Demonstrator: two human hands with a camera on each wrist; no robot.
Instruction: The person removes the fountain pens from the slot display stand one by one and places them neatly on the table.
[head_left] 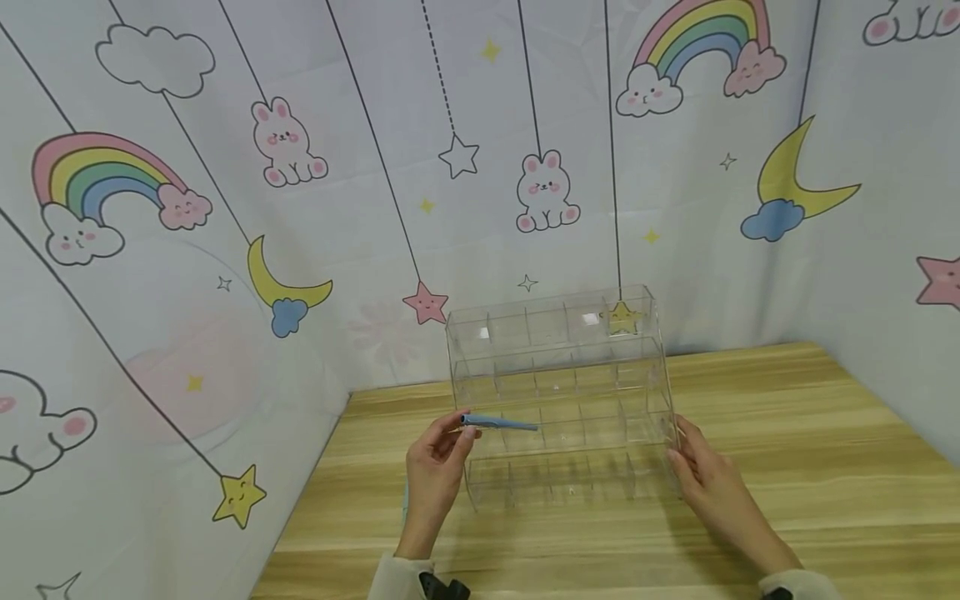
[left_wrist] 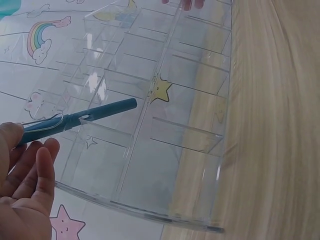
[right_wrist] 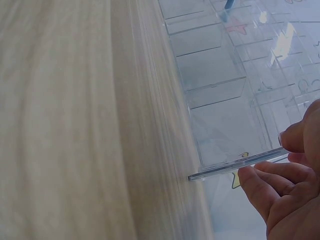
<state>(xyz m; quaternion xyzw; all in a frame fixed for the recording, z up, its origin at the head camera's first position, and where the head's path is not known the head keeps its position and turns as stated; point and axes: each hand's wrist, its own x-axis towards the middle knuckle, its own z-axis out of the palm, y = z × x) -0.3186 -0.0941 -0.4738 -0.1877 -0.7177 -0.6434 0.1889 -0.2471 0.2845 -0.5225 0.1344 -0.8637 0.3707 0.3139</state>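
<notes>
My left hand [head_left: 437,471] pinches a blue pen [head_left: 501,423] by one end, in front of the left side of a clear plastic organizer [head_left: 558,454]. In the left wrist view the pen [left_wrist: 100,111] shows a metal clip near the fingers, and its other end points over the organizer's compartments. The organizer stands upright on the table, with several tiers split by dividers. At its right side my right hand [head_left: 708,483] grips the edge of the side panel. The right wrist view shows thumb and fingers on either face of that panel [right_wrist: 225,169].
The organizer stands on a wood-grain table [head_left: 757,417]. A white curtain [head_left: 360,225] with rainbows, rabbits and stars hangs behind and to the left. A small light-green thing [head_left: 406,500] shows partly behind the left wrist.
</notes>
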